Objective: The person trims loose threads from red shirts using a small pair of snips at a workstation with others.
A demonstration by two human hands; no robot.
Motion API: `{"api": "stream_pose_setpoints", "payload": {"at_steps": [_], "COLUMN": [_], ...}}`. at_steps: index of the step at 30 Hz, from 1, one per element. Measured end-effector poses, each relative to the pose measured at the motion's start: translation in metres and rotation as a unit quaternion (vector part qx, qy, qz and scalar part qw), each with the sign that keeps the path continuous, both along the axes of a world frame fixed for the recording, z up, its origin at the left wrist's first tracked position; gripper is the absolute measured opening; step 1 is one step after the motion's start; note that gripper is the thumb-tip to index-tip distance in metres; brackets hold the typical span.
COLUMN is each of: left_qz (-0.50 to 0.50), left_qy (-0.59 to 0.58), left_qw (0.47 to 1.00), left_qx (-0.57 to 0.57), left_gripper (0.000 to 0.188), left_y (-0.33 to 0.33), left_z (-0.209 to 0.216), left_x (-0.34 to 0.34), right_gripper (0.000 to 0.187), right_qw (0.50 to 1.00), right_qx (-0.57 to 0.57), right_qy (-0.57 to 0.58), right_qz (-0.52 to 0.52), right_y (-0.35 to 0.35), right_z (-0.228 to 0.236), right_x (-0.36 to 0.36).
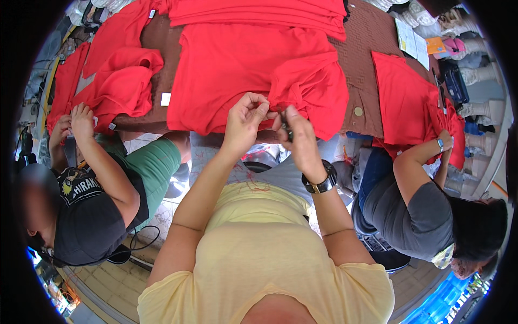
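A red shirt (226, 70) lies spread at the table's front edge, its right part bunched up in folds. My left hand (244, 123) is closed in a pinch at the shirt's near edge, fingertips against the red cloth. Just to its right, my right hand (303, 141) is curled around a small dark tool (287, 125) that looks like thread snips; the fingers hide much of it. The fingertips of both hands nearly meet over the hem. Loose red threads (251, 181) cling to my yellow shirt and lap.
Behind the shirt lies a stack of folded red garments (259, 9) on the brown tablecloth (360, 59). A white square (165, 99) and a round coin-like disc (358, 111) rest on the cloth. Co-workers (102, 200) (415, 210) handle red garments on both sides.
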State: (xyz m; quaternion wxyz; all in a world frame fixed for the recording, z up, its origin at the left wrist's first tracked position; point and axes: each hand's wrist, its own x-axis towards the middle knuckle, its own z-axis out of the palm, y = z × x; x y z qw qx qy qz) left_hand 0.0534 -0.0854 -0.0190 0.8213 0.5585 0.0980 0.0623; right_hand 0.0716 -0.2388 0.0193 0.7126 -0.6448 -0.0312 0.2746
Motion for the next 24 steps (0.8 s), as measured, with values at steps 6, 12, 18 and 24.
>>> {"api": "stream_pose_setpoints", "payload": {"at_steps": [6, 12, 18, 24], "left_qz": [0.004, 0.008, 0.024, 0.048], "left_qy": [-0.049, -0.068, -0.074, -0.089], "left_qw": [0.996, 0.994, 0.992, 0.995], "left_qx": [0.081, 0.082, 0.097, -0.003], "left_gripper": [0.005, 0.003, 0.004, 0.015], "left_y": [-0.003, -0.006, -0.01, -0.009], "left_z": [-0.001, -0.005, -0.005, -0.012], "left_x": [-0.006, -0.01, -0.011, -0.003], "right_gripper": [0.047, 0.045, 0.043, 0.043], "right_qw": [1.0, 0.998, 0.999, 0.993], "right_qx": [-0.001, 0.047, 0.035, 0.115], "right_qy": [-0.002, 0.033, 0.03, 0.033], "right_qz": [-0.002, -0.023, -0.028, 0.004], "right_y": [0.009, 0.014, 0.016, 0.005], "right_z": [-0.01, -0.018, -0.025, -0.025], "right_x": [-0.006, -0.004, -0.001, 0.002]}}
